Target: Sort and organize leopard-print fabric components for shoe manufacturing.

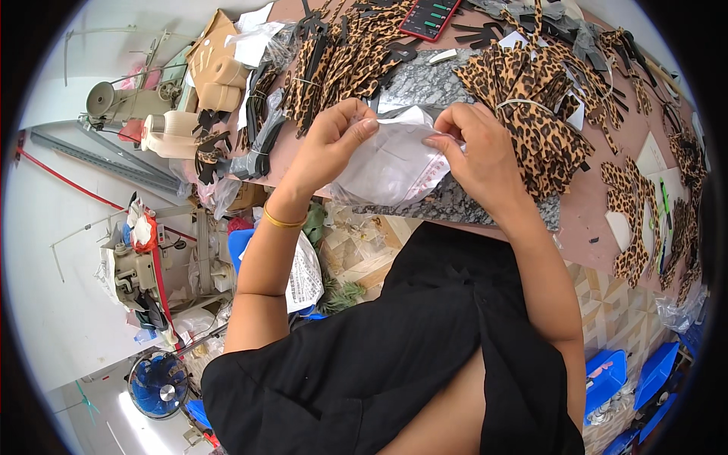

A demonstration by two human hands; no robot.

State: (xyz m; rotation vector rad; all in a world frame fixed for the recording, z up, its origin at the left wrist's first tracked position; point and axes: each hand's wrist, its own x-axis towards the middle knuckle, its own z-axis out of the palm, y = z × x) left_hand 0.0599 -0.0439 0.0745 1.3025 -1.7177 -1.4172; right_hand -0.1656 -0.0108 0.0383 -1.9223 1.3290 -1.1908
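Between my two hands hangs a translucent white plastic bag [390, 164] with red print along its right side. My left hand [339, 140] pinches the bag's upper left edge between thumb and fingers. At the upper right edge, my right hand [478, 148] grips it the same way. Below the bag lies a grey speckled stone slab [485, 201] on the pink table. Just right of my right hand is a thick bundle of leopard-print strips [523, 114], tied with a pale band. What the bag holds, if anything, I cannot make out.
More leopard-print strips [345, 64] lie at the back left of the table, beside a phone with a red case [430, 17]. Cut leopard pieces [629, 220] sit at the right. Sewing machines [136, 102] and a blue fan [158, 384] stand left; blue bins [607, 375] lower right.
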